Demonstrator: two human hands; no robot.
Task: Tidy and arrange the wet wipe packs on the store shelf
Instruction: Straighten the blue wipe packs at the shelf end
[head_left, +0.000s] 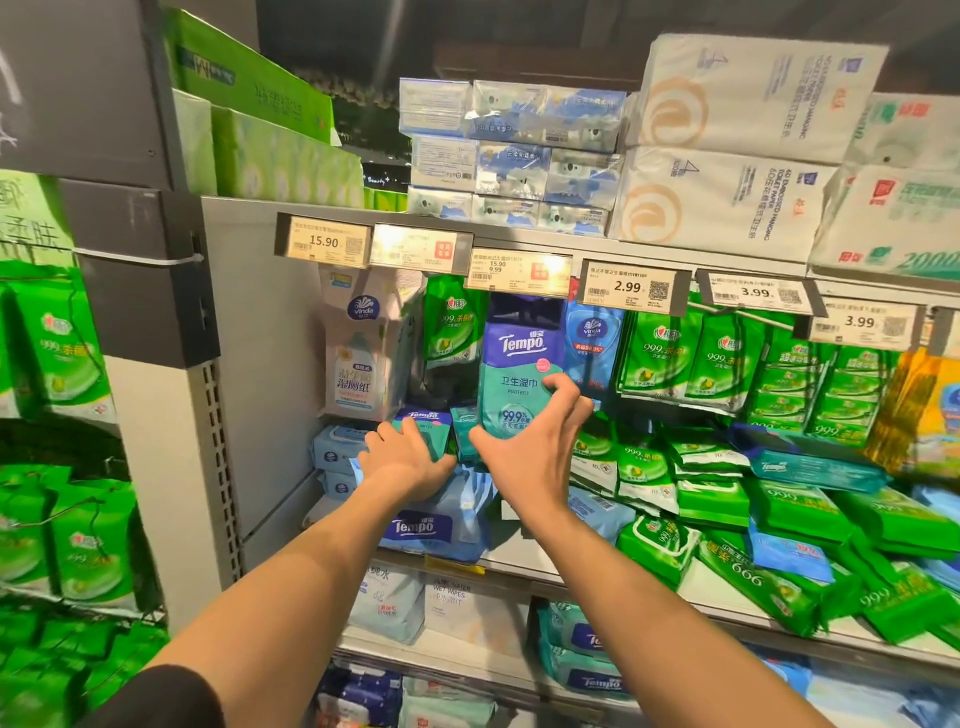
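Both arms outstretched — left hand (402, 457) flat, right hand (530, 441) curled.

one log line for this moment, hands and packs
phase: straightening Tempo packs | left hand: rests on small Tempo pack | right hand: grips upright teal Tempo pack | green packs: jumbled on shelf
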